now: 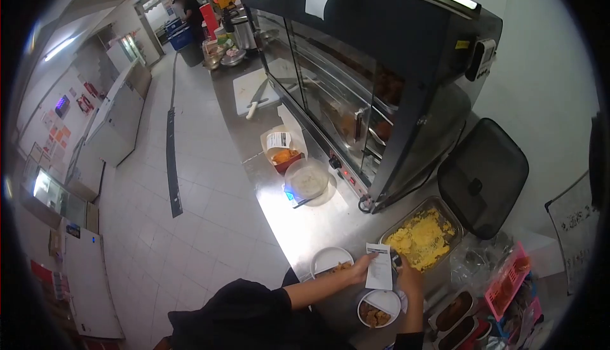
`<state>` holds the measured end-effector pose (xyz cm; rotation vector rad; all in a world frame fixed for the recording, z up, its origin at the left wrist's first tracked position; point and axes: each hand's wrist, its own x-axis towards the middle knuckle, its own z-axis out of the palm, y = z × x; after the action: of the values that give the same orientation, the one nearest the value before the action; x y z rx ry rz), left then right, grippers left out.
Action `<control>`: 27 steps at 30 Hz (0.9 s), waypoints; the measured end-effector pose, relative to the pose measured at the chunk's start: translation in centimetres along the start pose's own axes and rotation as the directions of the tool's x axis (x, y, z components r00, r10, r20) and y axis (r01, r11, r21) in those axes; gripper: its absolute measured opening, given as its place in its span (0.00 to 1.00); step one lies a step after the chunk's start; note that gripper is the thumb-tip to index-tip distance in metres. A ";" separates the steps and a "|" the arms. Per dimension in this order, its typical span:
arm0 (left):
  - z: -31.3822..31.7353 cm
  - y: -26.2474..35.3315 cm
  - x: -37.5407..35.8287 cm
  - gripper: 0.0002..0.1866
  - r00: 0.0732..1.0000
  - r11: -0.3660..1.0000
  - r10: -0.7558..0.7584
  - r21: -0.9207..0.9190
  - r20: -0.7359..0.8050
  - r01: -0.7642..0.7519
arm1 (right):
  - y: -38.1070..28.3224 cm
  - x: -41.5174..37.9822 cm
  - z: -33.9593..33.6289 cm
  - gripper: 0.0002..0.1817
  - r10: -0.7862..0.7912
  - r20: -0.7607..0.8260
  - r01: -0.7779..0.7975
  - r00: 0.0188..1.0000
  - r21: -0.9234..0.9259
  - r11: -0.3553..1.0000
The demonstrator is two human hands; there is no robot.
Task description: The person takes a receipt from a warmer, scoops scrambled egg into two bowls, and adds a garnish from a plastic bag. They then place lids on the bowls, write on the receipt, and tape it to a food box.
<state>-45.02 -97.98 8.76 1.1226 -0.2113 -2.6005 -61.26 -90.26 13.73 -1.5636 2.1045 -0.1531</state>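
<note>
My left hand (359, 267) reaches across the steel counter (298, 223) and pinches a white paper slip (380, 267) by its edge. Just right of the slip, my right hand (408, 280) is closed around a small dark object (396, 260) at the near corner of a metal tray of yellow food (424, 235). What the dark object is cannot be made out. A white bowl holding brown pieces (379, 309) sits below both hands. A white plate (327, 260) with a little food lies under my left wrist.
A glass-fronted heated cabinet (375, 77) fills the counter's back. A black lid (484, 175) leans on the wall. A clear lidded tub (307, 180), a box of orange food (283, 153) and a cutting board (254, 93) lie further along. A person (190, 10) stands far off.
</note>
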 end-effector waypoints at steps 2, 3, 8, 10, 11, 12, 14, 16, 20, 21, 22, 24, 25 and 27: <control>0.1 0.1 0.0 0.20 1.000 1.000 0.004 0.001 -0.007 -0.004 | 0.0 0.2 -1.1 0.27 0.074 0.054 -0.074 0.996 0.010 0.997; 0.0 0.2 -0.1 0.20 1.000 1.000 0.004 -0.007 -0.002 -0.004 | 0.6 0.6 -0.9 0.25 0.092 0.086 -0.098 0.992 0.068 0.993; -0.8 -0.6 0.7 0.19 0.999 0.997 0.028 -0.078 0.037 -0.025 | 7.9 3.9 5.6 0.21 0.031 0.103 -0.089 0.994 0.627 0.774; -1.1 -0.7 0.8 0.19 0.998 0.997 0.017 -0.079 0.058 -0.012 | 6.6 3.5 3.9 0.20 0.080 0.217 -0.218 0.973 0.747 0.628; -1.3 -0.7 0.9 0.19 0.998 0.997 0.011 -0.080 0.066 -0.006 | 5.6 3.2 2.7 0.19 0.098 0.253 -0.263 0.963 0.787 0.558; -1.2 -0.6 0.9 0.19 0.999 0.995 0.015 -0.095 0.050 -0.010 | 4.8 2.7 1.4 0.19 0.114 0.291 -0.309 0.950 0.820 0.482; -1.2 -0.8 0.9 0.19 1.000 0.993 -0.006 -0.120 0.012 0.008 | 5.5 2.8 1.9 0.20 0.134 0.255 -0.288 0.958 0.833 0.473; -1.3 -1.6 1.0 0.20 0.989 0.988 0.145 -0.052 0.002 -0.145 | 7.8 2.8 2.0 0.22 0.153 0.187 -0.238 0.970 0.846 0.476; 0.5 -0.2 -1.6 0.20 0.998 0.992 -0.017 -0.120 0.054 0.023 | 6.3 -0.4 -4.5 0.27 0.355 0.172 -0.306 0.919 0.878 0.368; 0.6 -0.3 -1.5 0.20 0.998 0.993 0.010 -0.118 0.065 -0.002 | 5.5 -0.8 -6.6 0.28 0.445 0.186 -0.365 0.876 0.859 0.359; 0.5 -0.5 -1.4 0.20 0.996 0.992 0.049 -0.116 0.073 -0.040 | 5.5 -0.9 -7.5 0.29 0.520 0.195 -0.415 0.832 0.841 0.347; -0.2 -0.4 -0.9 0.19 0.995 0.993 0.022 -0.121 0.095 -0.010 | 6.3 0.1 -7.6 0.28 0.559 0.115 -0.396 0.821 0.821 0.412; 0.0 -0.2 -0.9 0.19 0.997 0.994 0.021 -0.107 0.070 -0.013 | 6.5 0.5 -7.4 0.27 0.567 0.077 -0.386 0.820 0.806 0.448; 0.4 0.1 -1.4 0.19 0.998 0.994 0.005 -0.113 0.061 0.002 | 7.9 2.0 -4.5 0.26 0.448 -0.202 -0.315 0.871 0.471 0.824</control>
<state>-44.38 -97.60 9.97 1.0051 -0.0775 -2.6115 -70.55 -90.44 13.97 -0.8738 2.3701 -0.6996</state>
